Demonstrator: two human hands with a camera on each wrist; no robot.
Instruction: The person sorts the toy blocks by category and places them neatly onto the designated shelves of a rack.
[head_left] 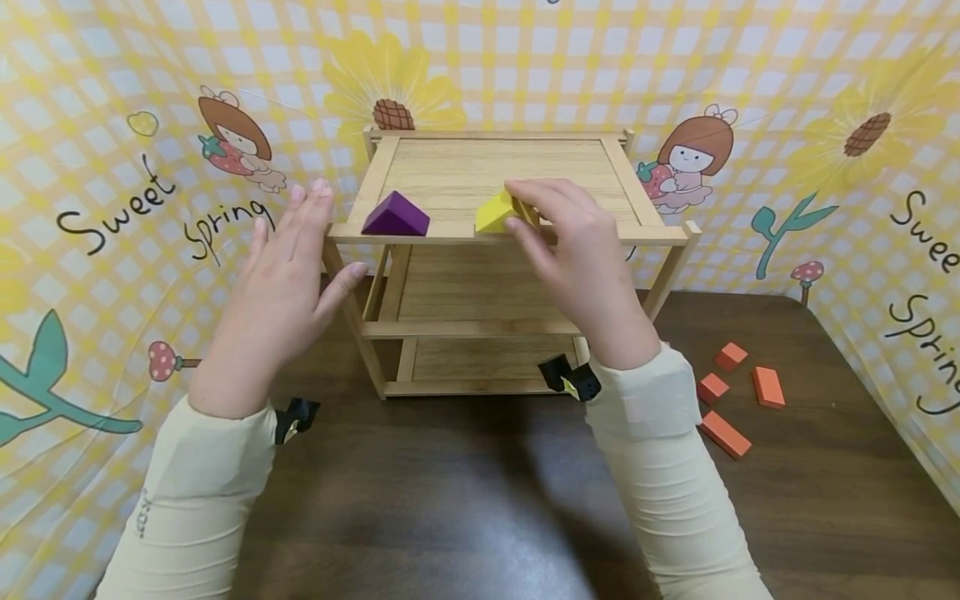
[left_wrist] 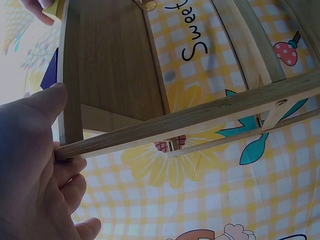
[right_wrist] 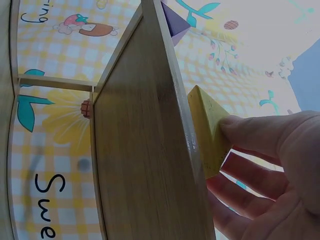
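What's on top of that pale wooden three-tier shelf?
A purple triangular block and a yellow triangular block are at its front edge, the yellow one pinched by the right hand. Whatever that hand covers on the shelf is hidden.

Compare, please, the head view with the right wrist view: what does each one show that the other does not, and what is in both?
Only the head view shows the left hand, the four orange blocks and the dark tabletop.
Only the right wrist view shows the underside of the top shelf.
Both show the right hand pinching the yellow triangular prism, the purple triangular prism and the yellow checked fabric.
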